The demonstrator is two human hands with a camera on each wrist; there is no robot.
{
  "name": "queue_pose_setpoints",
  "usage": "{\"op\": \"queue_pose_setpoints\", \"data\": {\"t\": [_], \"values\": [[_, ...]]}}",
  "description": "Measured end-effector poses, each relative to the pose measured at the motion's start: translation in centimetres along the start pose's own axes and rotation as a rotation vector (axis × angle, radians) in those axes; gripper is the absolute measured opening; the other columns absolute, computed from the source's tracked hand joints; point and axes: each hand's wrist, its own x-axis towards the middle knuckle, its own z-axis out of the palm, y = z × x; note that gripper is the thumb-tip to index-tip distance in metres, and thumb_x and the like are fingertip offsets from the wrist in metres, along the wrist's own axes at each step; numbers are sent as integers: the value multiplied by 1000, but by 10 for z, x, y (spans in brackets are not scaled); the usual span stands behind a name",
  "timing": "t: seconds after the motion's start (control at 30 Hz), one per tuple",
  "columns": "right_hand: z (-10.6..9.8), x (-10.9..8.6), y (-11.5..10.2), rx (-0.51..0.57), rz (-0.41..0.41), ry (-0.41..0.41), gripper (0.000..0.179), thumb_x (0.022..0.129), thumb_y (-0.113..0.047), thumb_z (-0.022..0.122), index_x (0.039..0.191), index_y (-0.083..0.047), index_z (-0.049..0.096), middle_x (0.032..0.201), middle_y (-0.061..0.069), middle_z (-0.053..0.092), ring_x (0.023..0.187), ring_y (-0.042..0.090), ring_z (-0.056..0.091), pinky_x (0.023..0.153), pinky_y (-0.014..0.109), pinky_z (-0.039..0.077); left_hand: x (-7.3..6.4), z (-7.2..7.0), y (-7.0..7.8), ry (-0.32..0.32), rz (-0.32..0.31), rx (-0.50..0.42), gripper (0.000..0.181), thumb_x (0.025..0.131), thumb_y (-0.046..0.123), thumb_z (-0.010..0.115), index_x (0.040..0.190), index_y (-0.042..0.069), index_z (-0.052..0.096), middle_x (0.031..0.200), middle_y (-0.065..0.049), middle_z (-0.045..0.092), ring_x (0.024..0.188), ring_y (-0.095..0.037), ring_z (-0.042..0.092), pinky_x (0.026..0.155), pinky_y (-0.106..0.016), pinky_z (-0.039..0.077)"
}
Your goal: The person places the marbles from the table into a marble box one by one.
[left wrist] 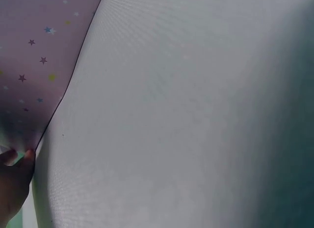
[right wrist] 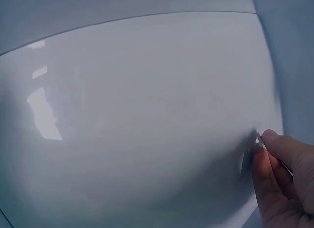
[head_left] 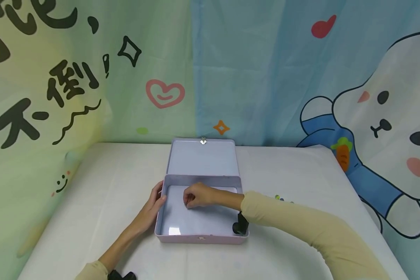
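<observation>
A pale lilac box stands on the table with its lid raised at the back. My left hand rests against the box's left side, thumb near the rim. In the left wrist view, its fingertips touch the star-printed outer wall. Inside the box, over the left part of its floor, my right hand pinches something small. The right wrist view shows it as a small, shiny, clear-looking piece between thumb and fingertips, mostly covered; its kind cannot be told.
Several small coloured pieces lie on the white tablecloth right of the box, partly behind the right sleeve. A metal clasp sits on the lid's top edge. A printed curtain hangs behind the table.
</observation>
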Motion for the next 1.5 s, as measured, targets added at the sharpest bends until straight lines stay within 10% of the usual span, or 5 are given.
{"op": "queue_pose_setpoints", "data": {"t": [0.87,1.17,1.5], "values": [[-28,-16,-16,-80,-85,59,18,82,-10,76,93,1,67,88,8,68,79,8,58,71,13,46,-1,2,1,9,-22,26,54,105,29,33,154,19,13,159,-18,18,144,-47,23,110,-65,28],[-49,-60,-24,97,-120,178,10,85,-10,73,93,-4,69,87,4,69,78,1,60,74,15,52,0,-1,3,8,1,39,53,105,27,33,154,19,13,159,-20,20,144,-48,23,110,-65,28],[-73,-152,-14,193,13,382,12,88,-16,71,99,-12,69,95,1,70,85,7,63,79,21,55,-1,1,1,5,-9,27,53,105,28,33,154,19,12,158,-19,21,144,-46,25,109,-65,29]]}}
